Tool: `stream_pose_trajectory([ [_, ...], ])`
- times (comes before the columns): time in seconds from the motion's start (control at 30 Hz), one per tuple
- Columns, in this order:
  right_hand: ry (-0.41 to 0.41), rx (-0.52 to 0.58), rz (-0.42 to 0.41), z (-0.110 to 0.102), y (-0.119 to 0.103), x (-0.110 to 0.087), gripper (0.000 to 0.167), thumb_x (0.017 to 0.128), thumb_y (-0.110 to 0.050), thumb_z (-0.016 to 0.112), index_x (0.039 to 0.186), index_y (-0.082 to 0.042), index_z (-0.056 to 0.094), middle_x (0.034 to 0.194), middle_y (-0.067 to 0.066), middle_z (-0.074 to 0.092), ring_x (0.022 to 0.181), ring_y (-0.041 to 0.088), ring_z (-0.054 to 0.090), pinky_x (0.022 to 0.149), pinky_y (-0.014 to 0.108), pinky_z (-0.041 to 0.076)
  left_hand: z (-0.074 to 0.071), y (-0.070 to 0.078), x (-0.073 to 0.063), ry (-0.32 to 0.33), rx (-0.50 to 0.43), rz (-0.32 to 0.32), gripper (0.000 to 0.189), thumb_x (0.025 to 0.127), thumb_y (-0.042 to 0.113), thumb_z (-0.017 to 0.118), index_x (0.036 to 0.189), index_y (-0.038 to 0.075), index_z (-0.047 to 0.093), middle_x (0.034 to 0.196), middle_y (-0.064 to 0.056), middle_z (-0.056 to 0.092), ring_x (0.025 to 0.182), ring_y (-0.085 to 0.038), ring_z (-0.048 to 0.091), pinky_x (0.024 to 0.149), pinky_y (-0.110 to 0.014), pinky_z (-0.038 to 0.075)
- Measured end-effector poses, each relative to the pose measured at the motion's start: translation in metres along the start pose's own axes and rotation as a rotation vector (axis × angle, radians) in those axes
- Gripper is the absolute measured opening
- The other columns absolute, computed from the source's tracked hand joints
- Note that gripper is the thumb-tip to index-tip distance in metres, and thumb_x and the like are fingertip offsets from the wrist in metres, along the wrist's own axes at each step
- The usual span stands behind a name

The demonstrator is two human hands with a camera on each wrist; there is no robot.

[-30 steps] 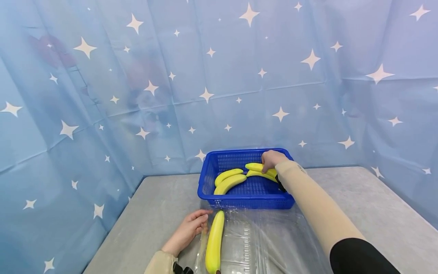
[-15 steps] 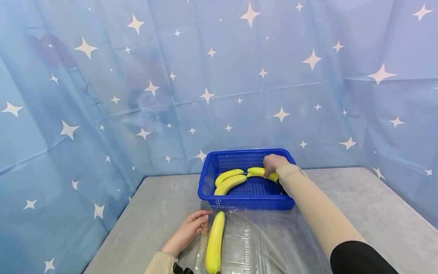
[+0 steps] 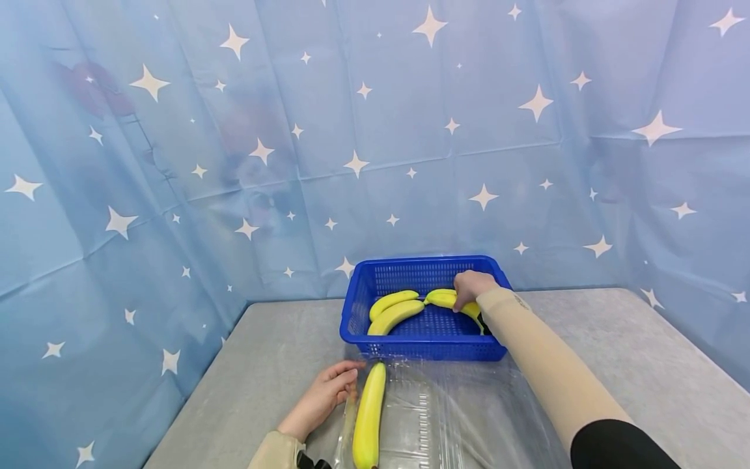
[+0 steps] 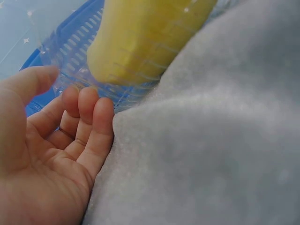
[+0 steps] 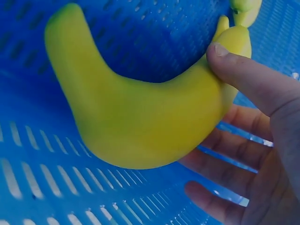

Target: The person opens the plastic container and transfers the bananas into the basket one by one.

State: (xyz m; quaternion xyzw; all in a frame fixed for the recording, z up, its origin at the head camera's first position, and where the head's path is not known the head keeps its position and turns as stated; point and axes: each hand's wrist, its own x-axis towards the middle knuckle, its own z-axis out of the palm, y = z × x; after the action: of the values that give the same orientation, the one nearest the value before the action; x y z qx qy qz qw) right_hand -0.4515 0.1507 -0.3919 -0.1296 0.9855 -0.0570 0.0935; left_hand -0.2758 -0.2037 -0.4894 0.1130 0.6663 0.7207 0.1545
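Note:
Inside the blue basket [image 3: 422, 348], my right hand [image 3: 474, 286] holds a yellow banana [image 5: 140, 122], the thumb on its near side and the fingers behind. Another banana shows partly beside it. Two more bananas [image 3: 397, 316] lie at the basket's left. In front, a long banana [image 3: 369, 417] lies lengthwise along the left side of a clear plastic container [image 3: 404, 423]. My left hand [image 3: 316, 400] rests by that container's far left corner, fingers loosely bent. A gap shows between thumb and fingertips in the left wrist view, with the fingertips right at the clear plastic.
The basket stands on a grey tabletop [image 3: 258, 352], against a blue curtain [image 3: 293, 163] with white stars. To the container's right, clear plastic [image 3: 498, 404] spreads over the table, below my right sleeve [image 3: 545, 358].
My right hand has lowered slightly into the basket and moved a little right, and its banana has come down with it. The left hand and the banana in the container have stayed put.

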Motion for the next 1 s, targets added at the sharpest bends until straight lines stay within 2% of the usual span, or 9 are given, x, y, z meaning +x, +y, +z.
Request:
stream_pose_trajectory([
  [0.33, 0.003, -0.024, -0.007, -0.0017, -0.0022, -0.0025, 0.029, 0.076, -0.028, 0.083, 0.071, -0.012, 0.059, 0.063, 0.0, 0.048, 0.058, 0.014, 0.044, 0.053, 0.029, 0.038, -0.0003, 0.004, 0.0001, 0.0, -0.006, 0.006, 0.043, 0.1, 0.017, 0.053, 0.131, -0.012, 0.049, 0.081, 0.0, 0.054, 0.07, -0.01, 0.053, 0.067, -0.026, 0.051],
  [0.53, -0.027, -0.04, -0.003, -0.0009, -0.0019, 0.0006, 0.028, 0.074, -0.028, 0.084, 0.078, -0.012, 0.061, 0.072, 0.002, 0.055, 0.064, 0.017, 0.049, 0.057, 0.031, 0.042, 0.0011, 0.0068, -0.0018, 0.001, -0.006, 0.01, 0.043, 0.1, 0.016, 0.053, 0.132, -0.013, 0.048, 0.081, 0.001, 0.054, 0.071, -0.01, 0.052, 0.067, -0.026, 0.05],
  [0.67, -0.041, -0.061, -0.001, 0.0007, 0.0009, 0.0009, 0.028, 0.074, -0.029, 0.084, 0.08, -0.013, 0.062, 0.076, 0.003, 0.058, 0.068, 0.018, 0.052, 0.059, 0.032, 0.044, 0.001, 0.0054, -0.0012, 0.004, -0.01, 0.004, 0.043, 0.1, 0.017, 0.053, 0.132, -0.012, 0.049, 0.081, 0.001, 0.055, 0.071, -0.01, 0.052, 0.067, -0.027, 0.051],
  [0.9, -0.035, -0.057, -0.003, 0.0024, 0.001, -0.0032, 0.028, 0.076, -0.029, 0.083, 0.076, -0.012, 0.061, 0.071, 0.002, 0.055, 0.064, 0.016, 0.047, 0.057, 0.03, 0.04, 0.0014, 0.0027, -0.0003, 0.003, 0.001, -0.01, 0.045, 0.1, 0.02, 0.054, 0.132, -0.012, 0.049, 0.082, 0.0, 0.055, 0.071, -0.01, 0.052, 0.068, -0.027, 0.051],
  [1.0, -0.028, -0.036, -0.006, 0.002, 0.0003, -0.0049, 0.026, 0.078, -0.029, 0.082, 0.081, -0.01, 0.065, 0.077, 0.003, 0.059, 0.067, 0.016, 0.049, 0.059, 0.031, 0.043, 0.001, 0.0015, -0.0008, 0.008, 0.006, -0.016, 0.044, 0.1, 0.02, 0.054, 0.131, -0.011, 0.05, 0.082, 0.0, 0.055, 0.07, -0.01, 0.051, 0.068, -0.027, 0.051],
])
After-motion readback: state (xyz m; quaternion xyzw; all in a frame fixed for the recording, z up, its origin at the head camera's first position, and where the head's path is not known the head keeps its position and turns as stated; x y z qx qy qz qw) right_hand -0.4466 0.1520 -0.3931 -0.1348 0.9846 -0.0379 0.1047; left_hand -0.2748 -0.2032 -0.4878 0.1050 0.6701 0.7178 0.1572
